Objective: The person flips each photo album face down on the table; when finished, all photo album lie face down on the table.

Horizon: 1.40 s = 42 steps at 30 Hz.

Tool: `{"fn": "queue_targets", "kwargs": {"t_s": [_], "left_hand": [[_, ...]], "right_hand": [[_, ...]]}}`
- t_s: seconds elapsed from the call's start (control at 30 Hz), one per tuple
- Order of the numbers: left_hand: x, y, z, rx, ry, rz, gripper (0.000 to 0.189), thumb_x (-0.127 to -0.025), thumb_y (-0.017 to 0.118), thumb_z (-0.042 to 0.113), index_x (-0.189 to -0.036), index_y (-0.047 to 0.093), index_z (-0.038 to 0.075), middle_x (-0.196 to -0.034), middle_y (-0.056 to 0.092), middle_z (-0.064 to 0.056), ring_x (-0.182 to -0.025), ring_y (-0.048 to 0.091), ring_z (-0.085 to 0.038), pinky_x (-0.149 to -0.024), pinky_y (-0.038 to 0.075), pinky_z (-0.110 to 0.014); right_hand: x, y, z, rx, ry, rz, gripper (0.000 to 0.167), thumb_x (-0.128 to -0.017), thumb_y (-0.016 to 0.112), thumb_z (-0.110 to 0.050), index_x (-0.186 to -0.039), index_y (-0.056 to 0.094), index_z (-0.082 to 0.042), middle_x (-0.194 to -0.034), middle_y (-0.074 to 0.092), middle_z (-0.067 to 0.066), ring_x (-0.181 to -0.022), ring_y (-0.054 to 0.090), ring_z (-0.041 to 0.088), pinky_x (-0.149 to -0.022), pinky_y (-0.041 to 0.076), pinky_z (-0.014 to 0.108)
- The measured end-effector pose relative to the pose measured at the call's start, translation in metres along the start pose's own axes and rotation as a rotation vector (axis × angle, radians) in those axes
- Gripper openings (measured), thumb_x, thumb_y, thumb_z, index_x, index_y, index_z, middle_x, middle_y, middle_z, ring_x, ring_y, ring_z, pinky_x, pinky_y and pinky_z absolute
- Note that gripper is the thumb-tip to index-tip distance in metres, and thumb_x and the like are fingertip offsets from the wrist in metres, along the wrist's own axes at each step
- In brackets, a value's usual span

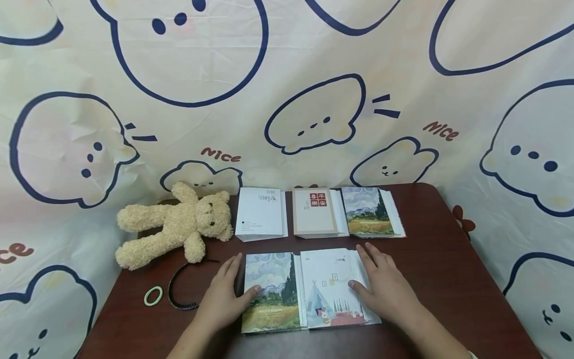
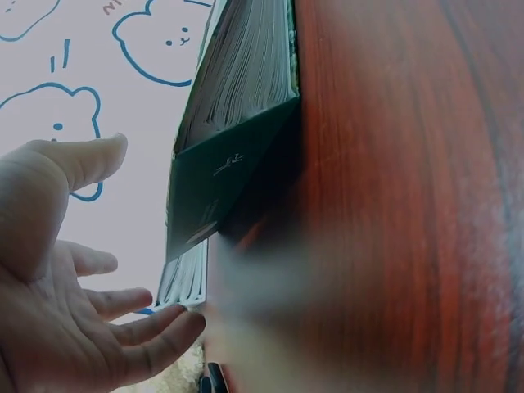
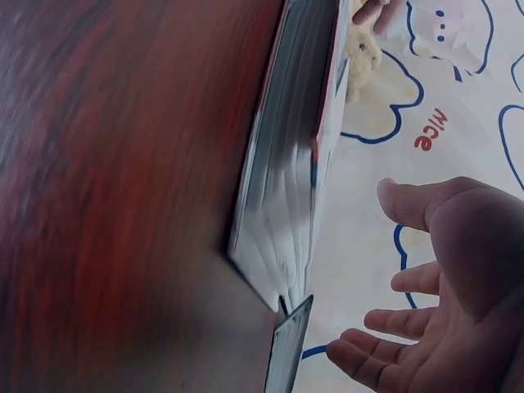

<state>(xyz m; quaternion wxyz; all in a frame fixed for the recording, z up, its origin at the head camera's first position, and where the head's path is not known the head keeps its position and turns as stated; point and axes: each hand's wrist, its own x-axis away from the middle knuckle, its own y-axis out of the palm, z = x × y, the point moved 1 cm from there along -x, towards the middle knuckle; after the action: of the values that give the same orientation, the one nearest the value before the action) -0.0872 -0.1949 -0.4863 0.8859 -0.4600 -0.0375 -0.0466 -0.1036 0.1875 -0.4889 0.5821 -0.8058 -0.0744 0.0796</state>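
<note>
Two photo albums lie side by side near the table's front. The left one has a landscape painting cover [image 1: 271,291]; the right one is a white album with a blue tent drawing [image 1: 329,284]. My left hand [image 1: 224,299] is at the landscape album's left edge, its thumb reaching over the cover. Beside the white album's right edge is my right hand [image 1: 389,286], fingers spread and relaxed. In the left wrist view, a dark green album side [image 2: 225,168] faces the left hand [image 2: 90,303]. The right wrist view shows the white album's page edges [image 3: 282,196] near the right hand [image 3: 450,286].
Behind stand a white album [image 1: 259,212], a beige album with red squares [image 1: 315,214] and another landscape album [image 1: 367,212]. To the left are a teddy bear [image 1: 179,224], a black headband [image 1: 172,289] and a pale green ring [image 1: 153,296]. A patterned cloth [image 1: 314,60] hangs behind.
</note>
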Motion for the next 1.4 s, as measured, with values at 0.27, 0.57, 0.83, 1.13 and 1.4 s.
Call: {"fn": "queue_targets", "kwargs": {"t_s": [0.27,0.57,0.83,1.13,1.4], "left_hand": [[0.001,0.006,-0.004,0.119,-0.019,-0.024,0.096,-0.091,0.079,0.048,-0.166,0.027,0.015,-0.16,0.036,-0.025,-0.13,0.054,-0.047,-0.094,0.05,-0.066],[0.003,0.005,-0.006,0.191,-0.056,-0.047,0.093,-0.091,0.08,0.044,-0.164,0.032,0.013,-0.145,0.052,-0.024,-0.111,0.064,-0.037,-0.076,0.055,-0.055],[0.003,0.01,-0.007,0.253,-0.1,-0.084,0.095,-0.09,0.082,0.041,-0.163,0.031,0.009,-0.141,0.058,-0.019,-0.102,0.065,-0.026,-0.075,0.054,-0.048],[0.004,0.014,-0.01,0.298,-0.12,-0.098,0.091,-0.09,0.082,0.041,-0.161,0.036,0.008,-0.139,0.059,-0.021,-0.105,0.066,-0.027,-0.076,0.056,-0.047],[0.005,0.015,-0.013,0.323,-0.138,-0.109,0.091,-0.09,0.081,0.042,-0.162,0.035,0.009,-0.133,0.061,-0.021,-0.099,0.066,-0.026,-0.071,0.055,-0.044]], "right_hand": [[0.002,0.004,-0.015,-0.108,-0.027,0.024,0.085,-0.089,0.081,-0.04,-0.158,0.043,-0.008,-0.154,0.046,0.021,-0.139,0.045,0.041,-0.106,0.046,0.061],[0.001,0.011,-0.033,-0.21,-0.082,-0.002,0.077,-0.089,0.081,-0.036,-0.154,0.05,-0.008,-0.149,0.053,0.018,-0.138,0.05,0.039,-0.107,0.046,0.059],[0.002,0.021,-0.05,-0.28,-0.109,-0.054,0.075,-0.09,0.081,-0.036,-0.153,0.051,-0.01,-0.148,0.054,0.014,-0.137,0.051,0.034,-0.11,0.045,0.055],[0.003,0.031,-0.064,-0.329,-0.184,-0.122,0.072,-0.094,0.076,-0.037,-0.155,0.048,-0.01,-0.15,0.052,0.012,-0.137,0.05,0.034,-0.11,0.044,0.056],[0.003,0.034,-0.081,-0.35,-0.253,-0.131,0.068,-0.096,0.074,-0.038,-0.152,0.051,-0.008,-0.148,0.057,0.008,-0.132,0.054,0.028,-0.107,0.047,0.053]]}}
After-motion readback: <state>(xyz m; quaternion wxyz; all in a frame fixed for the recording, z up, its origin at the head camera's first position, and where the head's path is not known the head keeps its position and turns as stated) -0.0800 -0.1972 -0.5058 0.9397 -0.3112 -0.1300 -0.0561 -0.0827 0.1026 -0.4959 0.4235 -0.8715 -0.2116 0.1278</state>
